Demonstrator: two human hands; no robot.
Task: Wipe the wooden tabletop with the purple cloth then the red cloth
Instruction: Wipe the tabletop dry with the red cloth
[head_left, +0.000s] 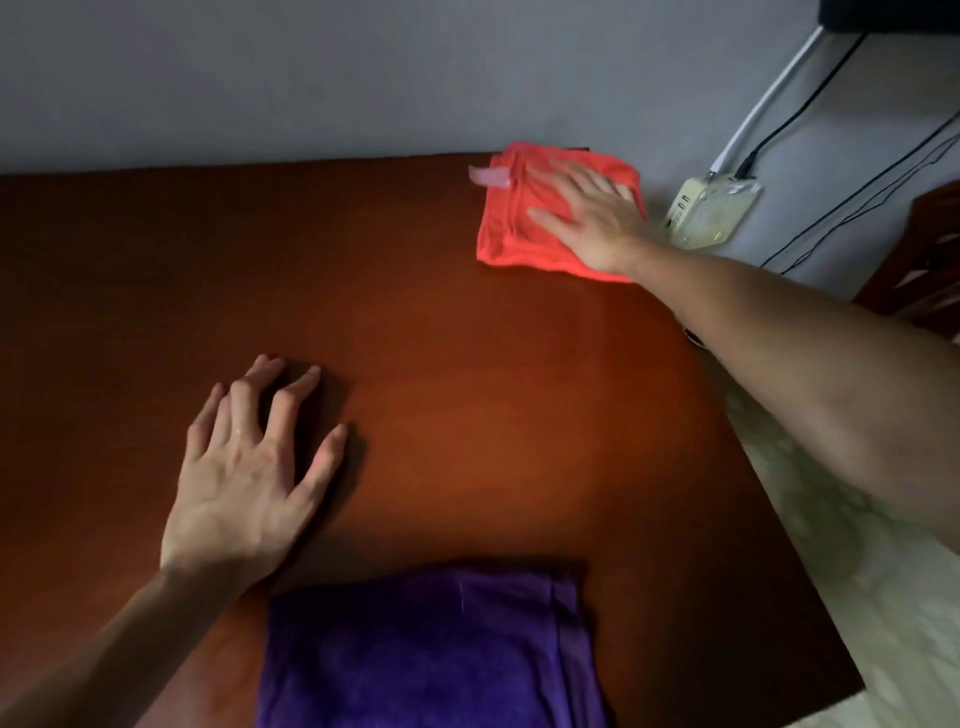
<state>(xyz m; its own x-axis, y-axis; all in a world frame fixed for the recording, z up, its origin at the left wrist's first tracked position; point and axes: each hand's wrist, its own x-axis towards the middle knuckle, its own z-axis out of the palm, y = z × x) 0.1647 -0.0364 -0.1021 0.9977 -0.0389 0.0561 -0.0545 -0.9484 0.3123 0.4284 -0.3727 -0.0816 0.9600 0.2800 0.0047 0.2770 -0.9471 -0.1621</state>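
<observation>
Palm flat and fingers spread, my right hand (589, 221) pressed the red cloth (524, 218) at the worktop's (467, 374) far right corner; my left hand (249, 467) lay open, empty, by the near purple cloth (426, 654).

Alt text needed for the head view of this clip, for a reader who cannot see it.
A person's right hand presses flat on a folded red cloth at the far right corner of a dark wooden tabletop. The left hand rests open on the bare wood, just beyond a folded purple cloth lying untouched at the near edge.
</observation>
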